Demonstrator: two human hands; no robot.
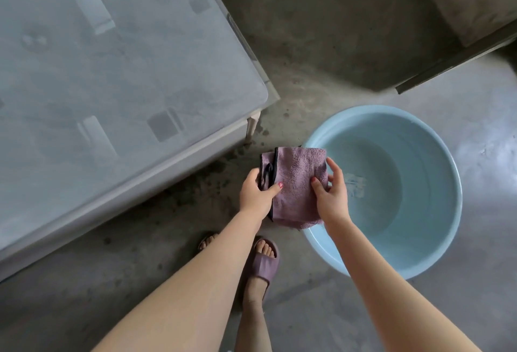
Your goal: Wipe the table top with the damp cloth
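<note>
Hands hold a folded mauve terry cloth with dark edging (293, 183) over the near-left rim of the round pale blue plastic basin (436, 155), which stands on the grey concrete floor (321, 43). The left hand (256, 193) grips the cloth's left edge, thumb on top and fingers curled underneath beside a small dark hanging loop. The right hand (333, 196) pinches the cloth's right edge, thumb on the upper face and fingers wrapped round the side nearest the basin's middle. The cloth hangs flat between them, its lower end drooping just inside the basin's rim. Shallow water lies in the basin's bottom. Left of the basin, well apart from the cloth, stands the grey frosted-glass table top (112, 71) with rounded corner and pale legs, untouched by either hand. Below the basin's left rim, a foot in a mauve slide sandal (261, 266) rests on the floor.
</note>
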